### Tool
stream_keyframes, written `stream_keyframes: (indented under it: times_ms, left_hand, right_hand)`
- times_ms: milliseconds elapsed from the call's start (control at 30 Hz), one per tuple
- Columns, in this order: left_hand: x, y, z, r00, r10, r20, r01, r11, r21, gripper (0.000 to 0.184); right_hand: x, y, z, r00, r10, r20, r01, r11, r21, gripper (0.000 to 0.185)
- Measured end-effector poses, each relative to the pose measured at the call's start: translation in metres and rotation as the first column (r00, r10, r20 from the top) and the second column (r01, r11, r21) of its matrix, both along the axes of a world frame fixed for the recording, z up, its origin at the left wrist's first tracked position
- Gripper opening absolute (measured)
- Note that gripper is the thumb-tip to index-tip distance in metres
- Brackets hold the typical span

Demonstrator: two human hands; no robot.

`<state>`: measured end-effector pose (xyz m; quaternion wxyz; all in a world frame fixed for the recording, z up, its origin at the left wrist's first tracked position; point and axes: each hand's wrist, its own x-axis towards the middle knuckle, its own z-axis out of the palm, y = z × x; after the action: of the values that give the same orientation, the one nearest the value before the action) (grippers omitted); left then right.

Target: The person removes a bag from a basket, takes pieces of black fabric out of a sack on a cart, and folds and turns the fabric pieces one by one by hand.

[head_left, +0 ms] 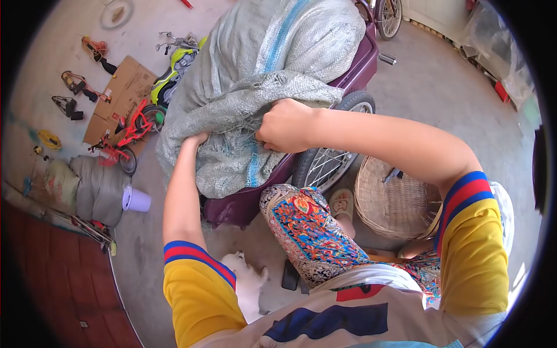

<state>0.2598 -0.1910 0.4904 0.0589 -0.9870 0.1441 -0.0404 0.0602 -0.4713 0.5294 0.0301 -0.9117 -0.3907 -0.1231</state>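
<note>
The sack (223, 64) lies on the purple cart (232, 210), far centre. The right hand (285, 126) is curled, pinching its cloth; the left hand (197, 138) is half hidden in folds, its grip unclear. A basket (374, 203) stands right of the wheel (332, 165); a white animal (246, 285) lies near left.

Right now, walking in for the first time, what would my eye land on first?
First, the big grey woven sack heaped on a purple cart at top centre, with the right hand closed on its fabric and the left hand partly hidden in its folds. Next, the vividly patterned trousers just below, and a white animal on the floor to their left.
</note>
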Motion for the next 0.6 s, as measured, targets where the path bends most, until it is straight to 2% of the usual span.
stream_keyframes:
  times_ms: [33,100,167,233,300,367,533,600]
  left_hand:
    - [0.002,-0.001,-0.002,1.000,0.009,0.015,-0.009,1.000,0.003,0.060]
    - [0.008,0.003,0.000,0.999,0.018,0.033,-0.018,1.000,0.005,0.059]
    - [0.007,0.013,0.003,0.999,0.029,0.031,-0.029,1.000,0.002,0.059]
    - [0.002,0.020,0.007,0.999,0.034,0.028,-0.034,0.999,0.006,0.059]
    - [-0.003,0.024,0.008,0.999,0.038,0.024,-0.038,0.999,0.014,0.059]
    - [-0.008,0.028,0.008,0.999,0.032,0.024,-0.033,0.999,0.019,0.059]
    - [-0.016,0.043,0.015,1.000,0.018,0.023,-0.019,0.999,0.039,0.058]
    - [-0.015,0.052,0.027,1.000,-0.005,0.027,0.004,0.999,0.039,0.058]
  right_hand:
    - [-0.011,-0.007,0.000,0.998,0.025,0.060,-0.023,0.999,-0.041,0.025]
    - [-0.038,-0.019,-0.004,0.995,0.030,0.091,-0.030,1.000,-0.004,0.025]
    - [-0.068,-0.035,-0.010,0.931,0.073,0.359,-0.115,0.989,0.096,0.033]
    - [-0.099,-0.050,-0.010,0.911,0.085,0.404,-0.131,0.988,0.087,0.042]
    - [-0.122,-0.062,-0.018,0.918,0.072,0.390,-0.135,0.981,0.137,0.036]
    - [-0.141,-0.070,-0.027,0.937,0.046,0.348,-0.129,0.967,0.222,0.037]
    - [-0.176,-0.089,-0.046,0.940,-0.022,0.340,-0.074,0.961,0.267,0.041]
    - [-0.189,-0.101,-0.052,0.962,-0.033,0.273,-0.051,0.954,0.295,0.044]
